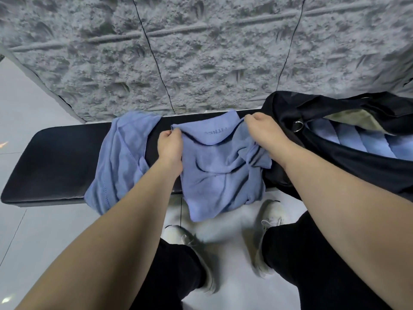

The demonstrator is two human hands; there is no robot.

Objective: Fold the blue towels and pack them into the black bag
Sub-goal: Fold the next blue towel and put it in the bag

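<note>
So I'm standing at a black padded bench [67,157] with one blue towel [219,175] spread in front of me, its lower edge hanging off toward my white sneakers [271,217]. My left hand [171,145] is pinching its top left corner and my right hand [263,128] is pinching the top edge on the other side. A second crumpled towel [120,162] sits just to the left. The black bag [335,139] lies open right beside my right wrist, folded towels [362,142] already lined up inside. Rough grey wall [201,52] behind everything.
</note>
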